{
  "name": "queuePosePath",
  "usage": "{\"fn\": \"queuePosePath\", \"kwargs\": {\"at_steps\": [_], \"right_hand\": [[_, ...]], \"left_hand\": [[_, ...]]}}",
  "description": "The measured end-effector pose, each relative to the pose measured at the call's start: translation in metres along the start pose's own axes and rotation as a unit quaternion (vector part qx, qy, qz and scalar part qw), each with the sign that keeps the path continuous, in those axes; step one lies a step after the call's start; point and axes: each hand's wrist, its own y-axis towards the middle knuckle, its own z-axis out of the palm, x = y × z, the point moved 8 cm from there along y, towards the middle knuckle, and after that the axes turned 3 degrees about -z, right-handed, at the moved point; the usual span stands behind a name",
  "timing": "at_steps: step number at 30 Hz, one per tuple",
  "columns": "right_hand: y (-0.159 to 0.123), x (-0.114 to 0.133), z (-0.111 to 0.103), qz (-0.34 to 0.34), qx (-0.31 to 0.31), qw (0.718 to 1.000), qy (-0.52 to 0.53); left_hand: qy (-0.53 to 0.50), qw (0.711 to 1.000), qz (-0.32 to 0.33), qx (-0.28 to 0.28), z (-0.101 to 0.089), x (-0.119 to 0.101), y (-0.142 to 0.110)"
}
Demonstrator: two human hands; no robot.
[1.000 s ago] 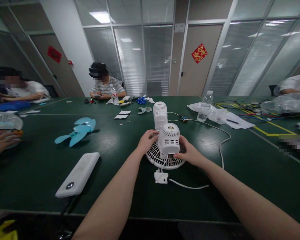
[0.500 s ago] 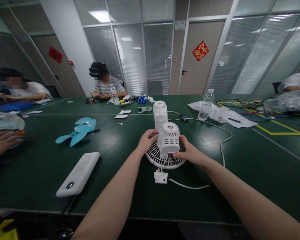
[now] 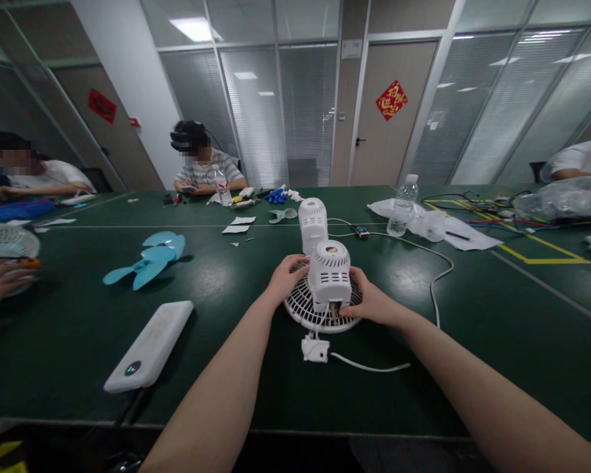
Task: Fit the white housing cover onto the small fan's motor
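A white fan motor housing [image 3: 329,274] stands on a round white fan grille [image 3: 305,309] lying flat on the green table [image 3: 256,387]. My left hand [image 3: 285,277] curls round the grille's left rim. My right hand [image 3: 369,299] grips the grille's right side, its thumb against the housing's base. A white cord [image 3: 369,366] runs from a small white switch block [image 3: 315,348] just in front of the grille. A second white housing [image 3: 312,224] stands right behind.
A blue fan blade [image 3: 145,259] and a white power bank [image 3: 150,345] lie to the left. A water bottle [image 3: 401,207], papers and cables sit at the right. Other people sit at the far and left sides; another person's hand [image 3: 0,282] rests at the left edge.
My hands stay on the grille; my right thumb has slid slightly inward toward the housing's base. The view has shifted a little.
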Motion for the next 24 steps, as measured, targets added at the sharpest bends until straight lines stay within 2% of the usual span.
{"fn": "queuePosePath", "kwargs": {"at_steps": [8, 14, 24], "right_hand": [[0.003, 0.014, -0.002, -0.053, -0.015, 0.997, 0.054], [0.007, 0.022, 0.002, -0.081, 0.010, 0.991, 0.104], [0.005, 0.023, 0.002, -0.086, 0.007, 0.996, 0.030]], "left_hand": [[0.003, 1.000, -0.003, 0.002, -0.001, 0.000, -0.001], [0.004, 1.000, -0.009, -0.002, -0.002, 0.001, -0.001], [-0.007, 1.000, -0.003, -0.014, -0.005, -0.002, -0.001]]}}
